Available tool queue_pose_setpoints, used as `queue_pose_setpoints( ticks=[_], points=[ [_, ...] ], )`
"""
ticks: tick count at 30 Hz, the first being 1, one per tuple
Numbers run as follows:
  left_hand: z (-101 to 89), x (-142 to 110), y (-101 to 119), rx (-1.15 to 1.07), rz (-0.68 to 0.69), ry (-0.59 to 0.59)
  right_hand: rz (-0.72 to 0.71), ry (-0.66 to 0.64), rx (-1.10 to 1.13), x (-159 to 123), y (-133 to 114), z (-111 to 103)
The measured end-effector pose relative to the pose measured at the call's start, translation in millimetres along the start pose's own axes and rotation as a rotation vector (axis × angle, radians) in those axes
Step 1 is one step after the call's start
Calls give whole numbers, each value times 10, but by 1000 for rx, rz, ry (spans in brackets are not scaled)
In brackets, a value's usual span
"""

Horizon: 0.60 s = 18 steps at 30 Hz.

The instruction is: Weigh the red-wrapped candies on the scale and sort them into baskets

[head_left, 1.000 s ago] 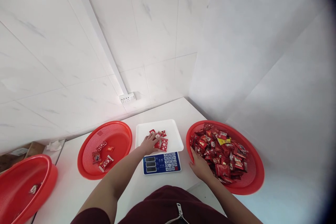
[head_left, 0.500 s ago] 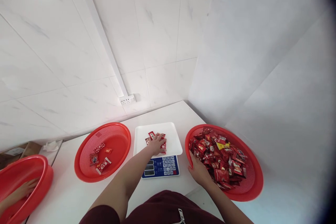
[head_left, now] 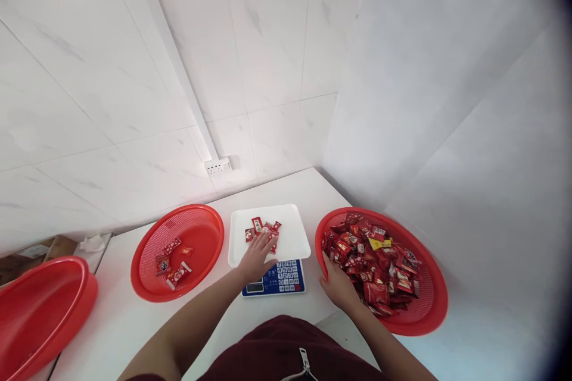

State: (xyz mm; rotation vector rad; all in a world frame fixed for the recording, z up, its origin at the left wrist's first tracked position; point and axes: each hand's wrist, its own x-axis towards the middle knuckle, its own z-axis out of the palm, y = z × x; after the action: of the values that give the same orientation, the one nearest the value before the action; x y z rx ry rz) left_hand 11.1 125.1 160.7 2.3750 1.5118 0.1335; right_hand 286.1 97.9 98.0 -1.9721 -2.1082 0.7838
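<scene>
My left hand (head_left: 257,259) is over the near edge of the white scale tray (head_left: 295,241), fingers stretched out flat toward several small red snack packets (head_left: 258,224). Its fingertips reach the nearest packets, but whether they touch cannot be made out. Beneath the tray shows the blue keypad of the digital scale (head_left: 288,277), partly covered by my hand. At the right, my right hand (head_left: 337,284) grips the rim of a red plastic basket (head_left: 433,303), fingers on its inner side. Many red packets (head_left: 375,268) and a yellow one (head_left: 379,244) fill that basket.
Left of the scale stands another red basket (head_left: 210,238) with several packets (head_left: 179,274). A third red basket (head_left: 83,297) is at the far left, near a cardboard box (head_left: 58,248). A wall socket (head_left: 217,165) sits above the white table (head_left: 286,187).
My left hand has drawn back toward me and slightly left, uncovering packets on the tray. My right hand stays on the rim. Another person's hand has left the far-left basket.
</scene>
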Motion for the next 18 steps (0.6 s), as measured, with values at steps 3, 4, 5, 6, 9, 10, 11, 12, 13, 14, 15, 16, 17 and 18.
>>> queue_pose_setpoints(
  ticks=[3,4,5,6,9,10,11,12,13,14,15,16,17,18],
  points=[
    [162,-408,10,-82,31,105,-10,9,85,-22,-10,-43],
    [222,-536,2,-115,7,137,-13,9,141,-24,-4,-63],
    [279,-652,-11,-149,-25,171,-12,9,210,-19,12,-84],
    [330,-751,-23,-184,-57,203,-15,15,285,-8,40,-104],
    [427,-947,-30,-256,-183,304,25,75,376,63,183,-161],
    [439,-979,-18,-274,-221,328,60,96,343,97,241,-179],
    [441,-997,1,-291,-251,345,96,110,291,134,297,-197],
    [435,-1002,23,-307,-273,353,131,113,234,175,345,-215],
    [423,-996,48,-322,-286,353,160,104,186,218,381,-234],
    [404,-982,74,-336,-291,349,183,85,154,260,404,-254],
    [383,-960,99,-349,-290,340,198,58,135,300,412,-273],
    [361,-933,124,-360,-285,331,208,27,124,336,408,-291],
    [340,-905,147,-370,-279,320,216,-2,115,363,394,-307],
    [321,-876,170,-382,-272,310,223,-20,103,382,375,-319]
  ],
)
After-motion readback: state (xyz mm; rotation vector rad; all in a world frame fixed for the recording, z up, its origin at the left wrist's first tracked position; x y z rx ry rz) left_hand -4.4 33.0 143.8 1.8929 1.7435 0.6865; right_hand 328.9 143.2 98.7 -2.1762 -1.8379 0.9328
